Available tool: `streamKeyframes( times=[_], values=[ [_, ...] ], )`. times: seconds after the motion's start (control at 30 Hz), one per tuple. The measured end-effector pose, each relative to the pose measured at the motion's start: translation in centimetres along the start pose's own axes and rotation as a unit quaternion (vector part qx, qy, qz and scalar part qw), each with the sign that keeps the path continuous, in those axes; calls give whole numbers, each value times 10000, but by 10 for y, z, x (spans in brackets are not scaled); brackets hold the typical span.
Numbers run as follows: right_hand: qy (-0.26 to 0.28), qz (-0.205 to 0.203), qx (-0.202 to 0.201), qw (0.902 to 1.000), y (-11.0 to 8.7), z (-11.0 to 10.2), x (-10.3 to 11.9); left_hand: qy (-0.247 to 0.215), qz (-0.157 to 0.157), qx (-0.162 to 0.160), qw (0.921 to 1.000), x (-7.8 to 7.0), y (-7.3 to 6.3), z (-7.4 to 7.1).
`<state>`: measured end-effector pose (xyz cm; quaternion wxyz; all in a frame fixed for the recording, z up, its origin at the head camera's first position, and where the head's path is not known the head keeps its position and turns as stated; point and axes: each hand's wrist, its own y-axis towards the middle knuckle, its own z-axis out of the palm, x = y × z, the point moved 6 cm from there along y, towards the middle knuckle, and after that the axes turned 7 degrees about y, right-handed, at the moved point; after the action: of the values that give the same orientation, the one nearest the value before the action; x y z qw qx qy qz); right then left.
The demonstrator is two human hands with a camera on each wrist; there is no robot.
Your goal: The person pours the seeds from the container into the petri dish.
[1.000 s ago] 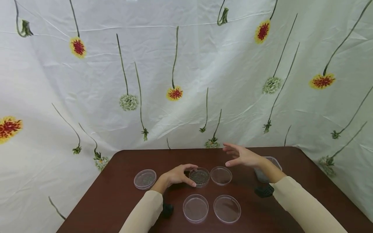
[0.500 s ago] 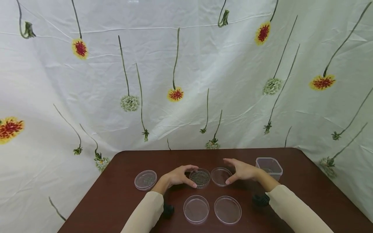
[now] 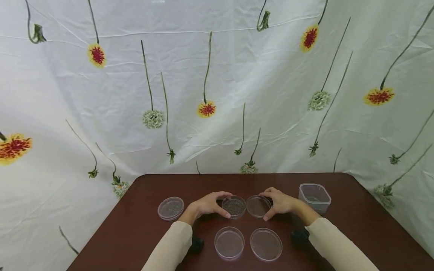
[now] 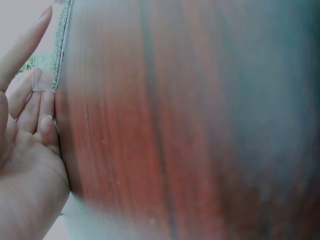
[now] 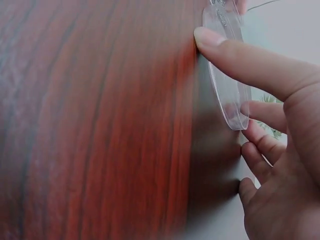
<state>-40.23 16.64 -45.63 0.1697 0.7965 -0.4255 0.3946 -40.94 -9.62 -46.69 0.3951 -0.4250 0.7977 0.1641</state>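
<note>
Potentially, the left hand (image 3: 207, 204), gripping a round clear-plastic dish of dark grains (image 3: 234, 207) on the brown table (image 3: 196, 183), could spill them by tipping it; the right hand (image 3: 282, 202), pinching another round clear-plastic dish (image 3: 258, 207) just beside, could bump it.

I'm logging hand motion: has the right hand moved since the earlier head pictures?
Yes. In the head view, the right hand has shifted down, away from the table's far edge, to a clear dish.
</note>
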Motion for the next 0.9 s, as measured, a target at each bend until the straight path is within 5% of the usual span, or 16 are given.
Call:
streamKeyframes(
  times=[0.33,0.67,0.9],
  values=[
    [16,-385,-254,9989,3,-4,3,102,-26,-7,9999,0,1,1],
    [885,-630,-147,9940,7,-5,9,107,-74,-32,9999,-2,0,1],
    [1992,-659,129,9776,13,5,12,116,-92,-10,9999,0,2,1]
  ],
)
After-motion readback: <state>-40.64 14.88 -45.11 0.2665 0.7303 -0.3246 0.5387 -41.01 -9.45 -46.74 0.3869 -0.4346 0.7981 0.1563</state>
